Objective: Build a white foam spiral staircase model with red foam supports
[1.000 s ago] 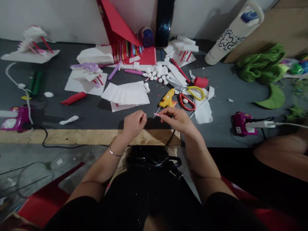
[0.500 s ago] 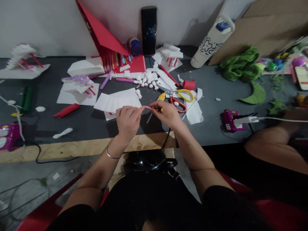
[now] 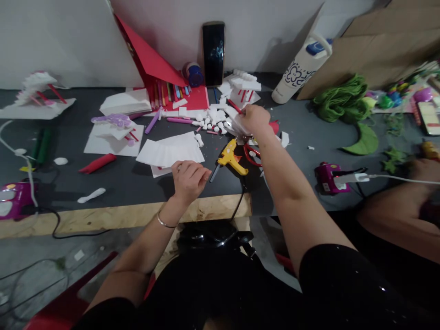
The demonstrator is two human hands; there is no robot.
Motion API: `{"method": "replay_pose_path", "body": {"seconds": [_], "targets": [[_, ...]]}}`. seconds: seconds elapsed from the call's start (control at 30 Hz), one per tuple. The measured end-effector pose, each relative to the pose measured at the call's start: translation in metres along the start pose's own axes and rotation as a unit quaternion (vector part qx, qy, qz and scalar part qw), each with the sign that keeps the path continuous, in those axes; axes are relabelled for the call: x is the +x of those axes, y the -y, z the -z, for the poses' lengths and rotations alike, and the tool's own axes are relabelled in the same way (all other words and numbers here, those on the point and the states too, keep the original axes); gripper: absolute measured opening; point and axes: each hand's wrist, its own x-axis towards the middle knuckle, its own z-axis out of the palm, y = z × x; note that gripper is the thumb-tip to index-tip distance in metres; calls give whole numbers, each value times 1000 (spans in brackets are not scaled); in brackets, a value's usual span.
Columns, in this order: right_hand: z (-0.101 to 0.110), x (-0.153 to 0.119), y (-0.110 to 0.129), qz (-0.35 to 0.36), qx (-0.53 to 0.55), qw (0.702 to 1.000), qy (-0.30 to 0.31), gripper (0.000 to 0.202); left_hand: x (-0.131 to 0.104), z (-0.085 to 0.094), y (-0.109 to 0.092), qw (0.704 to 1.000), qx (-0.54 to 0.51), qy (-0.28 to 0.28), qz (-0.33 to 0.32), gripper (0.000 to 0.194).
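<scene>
On the dark surface (image 3: 299,160), the folded paper (image 3: 168,151) has the left hand (image 3: 189,179) just beside it, at its 5 o'clock side. The left fingers are bent loosely; I cannot tell if they pinch something small. The right hand (image 3: 255,120) is stretched to the far side, and its fingers are partly hidden, so I cannot tell whether they pinch or only touch. I judge that the step in hand is to take a piece from there. A grip calls for fingers set across the length of the red stick (image 3: 234,106), and care with the scissors (image 3: 247,157) at 6 o'clock of this hand. The glue gun (image 3: 231,156), at 7 o'clock, points its nozzle to 1 o'clock. The stick lies at 10 o'clock of the right hand; its long axis runs from between 10 and 11 to between 4 and 5 o'clock, the lower end hidden.
</scene>
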Motion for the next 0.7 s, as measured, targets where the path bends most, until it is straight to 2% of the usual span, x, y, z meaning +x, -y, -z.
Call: {"method": "replay_pose_path", "body": {"seconds": [0.1,0.2,0.3,0.37,0.43,0.57,0.7], "targets": [[-7,22,-13,-22,5,999,49,33,0,0,0,1000,-11,-5,0,29],[-3,20,-15,6,12,1000,11,30,-1,-1,1,1000,-13,-3,19,21],[9,-2,-8,102,18,993,-60,31,-1,-2,4,999,1,6,45,16],[16,-23,-1,187,24,980,-68,28,2,-3,6,999,21,6,48,18],[18,-46,5,239,33,968,-68,24,8,-5,7,998,25,13,51,23],[10,-85,12,339,73,934,-89,28,26,-12,8,991,-10,99,86,32],[1,-102,13,350,117,925,-88,30,38,-25,12,973,-7,206,108,34]]}}
